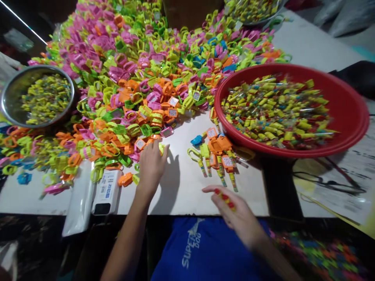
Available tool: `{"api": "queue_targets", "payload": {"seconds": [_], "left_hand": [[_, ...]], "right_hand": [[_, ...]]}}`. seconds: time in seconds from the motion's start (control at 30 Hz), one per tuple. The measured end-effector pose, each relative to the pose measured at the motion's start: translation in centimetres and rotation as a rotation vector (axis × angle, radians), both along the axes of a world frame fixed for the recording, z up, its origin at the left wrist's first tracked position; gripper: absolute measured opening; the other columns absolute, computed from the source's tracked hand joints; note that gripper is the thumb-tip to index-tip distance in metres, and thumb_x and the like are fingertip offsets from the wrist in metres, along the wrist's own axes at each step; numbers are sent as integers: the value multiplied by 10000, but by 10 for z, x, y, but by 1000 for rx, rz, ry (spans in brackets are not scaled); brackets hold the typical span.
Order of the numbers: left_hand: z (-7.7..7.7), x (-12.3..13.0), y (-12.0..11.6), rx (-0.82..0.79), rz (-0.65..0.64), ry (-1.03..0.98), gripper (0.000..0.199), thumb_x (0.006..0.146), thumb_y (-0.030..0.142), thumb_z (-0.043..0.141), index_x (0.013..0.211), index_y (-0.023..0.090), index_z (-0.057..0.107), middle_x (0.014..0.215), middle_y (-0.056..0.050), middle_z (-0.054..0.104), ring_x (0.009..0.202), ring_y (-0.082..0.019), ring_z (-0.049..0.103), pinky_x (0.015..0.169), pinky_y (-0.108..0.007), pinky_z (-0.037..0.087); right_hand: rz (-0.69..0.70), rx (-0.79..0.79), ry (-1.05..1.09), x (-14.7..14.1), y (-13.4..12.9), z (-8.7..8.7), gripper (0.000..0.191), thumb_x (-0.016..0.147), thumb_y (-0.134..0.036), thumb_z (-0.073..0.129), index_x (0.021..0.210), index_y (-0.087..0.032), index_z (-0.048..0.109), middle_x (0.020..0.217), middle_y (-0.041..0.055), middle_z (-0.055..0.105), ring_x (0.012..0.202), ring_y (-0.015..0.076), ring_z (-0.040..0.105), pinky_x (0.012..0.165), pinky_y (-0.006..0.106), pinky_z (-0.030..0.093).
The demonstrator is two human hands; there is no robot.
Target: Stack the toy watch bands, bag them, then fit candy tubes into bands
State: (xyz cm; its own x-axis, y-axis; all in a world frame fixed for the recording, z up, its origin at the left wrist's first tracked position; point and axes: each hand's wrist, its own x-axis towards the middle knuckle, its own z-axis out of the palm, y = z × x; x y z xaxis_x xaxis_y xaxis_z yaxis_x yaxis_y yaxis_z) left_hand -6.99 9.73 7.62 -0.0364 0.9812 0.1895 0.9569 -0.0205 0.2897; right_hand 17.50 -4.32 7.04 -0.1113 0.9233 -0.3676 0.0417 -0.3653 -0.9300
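Note:
My left hand [151,168] rests on the white tabletop [181,195] at the edge of a large heap of pink, orange and yellow-green plastic toy bands [140,86], its fingertips at the yellow and orange pieces. My right hand [234,212], slightly blurred, pinches a short red-and-yellow stick [224,199] near the table's front edge. Just beyond it lies a small group of orange and yellow pieces with striped sticks attached [218,158]. A red plastic basin [293,144] full of yellow wrapped sticks stands to the right.
A steel bowl [36,95] of yellow pieces stands at the left, and another [252,9] at the far edge. A white power bank [107,191] and a white sachet [79,199] lie near my left arm. A black tablet-like slab [281,191] and papers [336,183] lie at the right.

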Motion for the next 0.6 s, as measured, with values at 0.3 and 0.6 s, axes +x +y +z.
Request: {"api": "queue_targets", "payload": {"seconds": [0.3, 0.6], "left_hand": [[-1, 37, -24, 26, -171, -806, 266, 1022, 210, 637, 1284, 245, 602, 1124, -62, 706, 866, -181, 684, 737, -308, 569], [25, 76, -91, 117, -412, -1055, 160, 1044, 190, 672, 1156, 263, 761, 1068, -27, 663, 810, -109, 688, 659, -223, 590]], "right_hand": [[71, -129, 207, -19, 7, -3, 711, 939, -663, 683, 1468, -187, 696, 881, 52, 671, 589, 95, 423, 487, 242, 241], [-260, -121, 410, 2, 20, 46, 436, 847, -480, 869, 1201, -227, 850, 852, 43, 671, 564, 55, 304, 452, 207, 106]]}}
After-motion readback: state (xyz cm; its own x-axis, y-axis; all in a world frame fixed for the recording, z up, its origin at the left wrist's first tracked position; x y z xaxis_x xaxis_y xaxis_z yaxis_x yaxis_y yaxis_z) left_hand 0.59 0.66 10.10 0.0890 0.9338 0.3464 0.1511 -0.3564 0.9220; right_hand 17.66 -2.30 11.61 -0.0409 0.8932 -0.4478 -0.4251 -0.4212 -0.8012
